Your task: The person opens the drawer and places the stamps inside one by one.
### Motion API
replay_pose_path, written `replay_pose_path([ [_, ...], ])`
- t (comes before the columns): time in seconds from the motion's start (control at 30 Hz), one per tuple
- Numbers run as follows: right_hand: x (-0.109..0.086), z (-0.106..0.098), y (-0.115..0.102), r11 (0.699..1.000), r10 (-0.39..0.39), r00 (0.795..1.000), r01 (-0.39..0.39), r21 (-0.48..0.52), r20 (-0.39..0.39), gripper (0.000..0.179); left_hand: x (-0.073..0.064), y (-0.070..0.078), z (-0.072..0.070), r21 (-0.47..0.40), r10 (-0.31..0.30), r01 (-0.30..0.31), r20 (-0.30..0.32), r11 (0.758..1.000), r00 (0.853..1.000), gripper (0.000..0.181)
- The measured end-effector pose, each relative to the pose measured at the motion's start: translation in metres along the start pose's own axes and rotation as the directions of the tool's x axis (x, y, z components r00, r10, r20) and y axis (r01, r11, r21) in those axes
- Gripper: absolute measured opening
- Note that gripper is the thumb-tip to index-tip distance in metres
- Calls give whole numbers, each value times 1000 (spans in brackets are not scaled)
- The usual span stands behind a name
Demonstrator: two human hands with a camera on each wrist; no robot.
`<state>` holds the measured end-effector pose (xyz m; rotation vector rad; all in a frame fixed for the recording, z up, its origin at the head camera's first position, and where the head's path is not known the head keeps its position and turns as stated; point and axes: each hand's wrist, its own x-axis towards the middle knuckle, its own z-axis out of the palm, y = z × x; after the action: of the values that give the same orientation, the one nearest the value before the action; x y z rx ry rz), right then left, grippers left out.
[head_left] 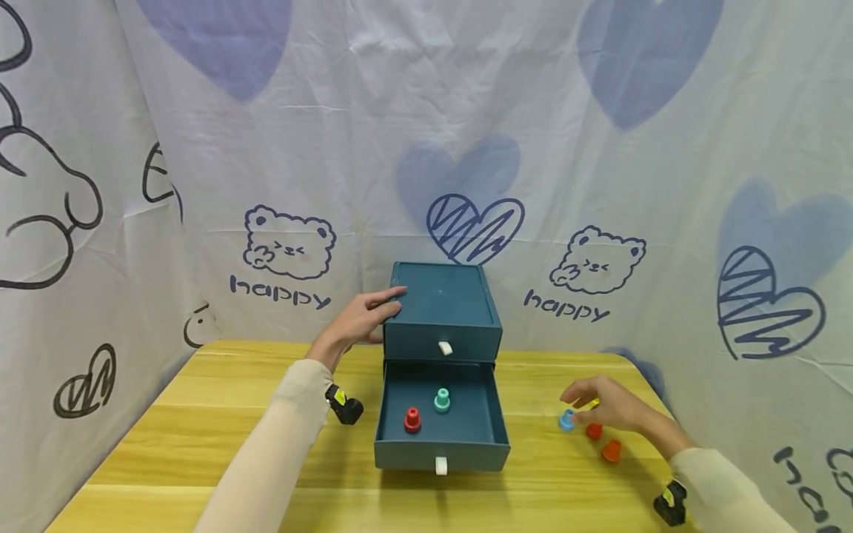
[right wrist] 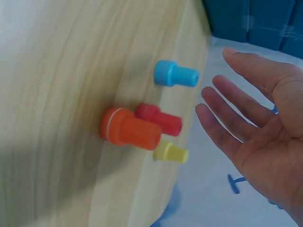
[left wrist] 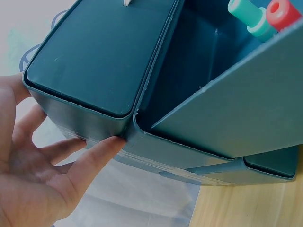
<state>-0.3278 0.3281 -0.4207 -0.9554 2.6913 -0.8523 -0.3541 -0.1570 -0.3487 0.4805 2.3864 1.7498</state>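
Observation:
A dark teal drawer box (head_left: 442,300) stands on the table, its lower drawer (head_left: 466,414) pulled out. Inside that drawer are a red stepped peg (head_left: 412,421) and a mint green one (head_left: 442,400). My left hand (head_left: 360,320) rests against the box's upper left side, fingers spread; the left wrist view shows its fingertips touching the casing. To the right, my right hand (head_left: 609,403) hovers over loose pegs with nothing in its fingers. Closest to it is a light blue peg (right wrist: 176,74); beside that lie a red peg (right wrist: 160,120), an orange peg (right wrist: 130,128) and a yellow peg (right wrist: 171,152).
The upper drawer (head_left: 426,342) is closed, with a white pull. A wooden table (head_left: 253,414) carries everything. Behind it and at both sides hangs a printed white cloth (head_left: 373,185).

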Motion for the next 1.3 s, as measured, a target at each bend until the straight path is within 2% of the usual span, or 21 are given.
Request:
replay_pose_path([
  [0.3,5,9,22,998,48,998,-49,47,34,36,0,0,0,-4,1,-1,-2,1000,1000,55],
  [0.53,13,15,31,995,98,992,-100,14,82,32,0,0,0,-6,-1,1,-1,1000,1000,55],
  [0.7,16,18,34,993,120,990,-119,-24,75,27,-1,0,-1,0,-1,1,1,1000,1000,54],
  [0.87,19,21,34,993,119,991,-119,-8,57,19,-1,0,-1,3,-11,11,-4,1000,1000,54],
  [1.03,19,20,32,996,85,995,-86,25,57,13,0,1,0,2,-13,13,-9,1000,1000,54],
  [1.2,19,15,25,999,-6,999,5,40,42,14,-1,2,1,2,-14,14,-10,1000,1000,54],
  [1.3,20,10,19,998,-35,999,33,52,33,17,-2,2,1,6,-18,18,-13,1000,1000,54],
])
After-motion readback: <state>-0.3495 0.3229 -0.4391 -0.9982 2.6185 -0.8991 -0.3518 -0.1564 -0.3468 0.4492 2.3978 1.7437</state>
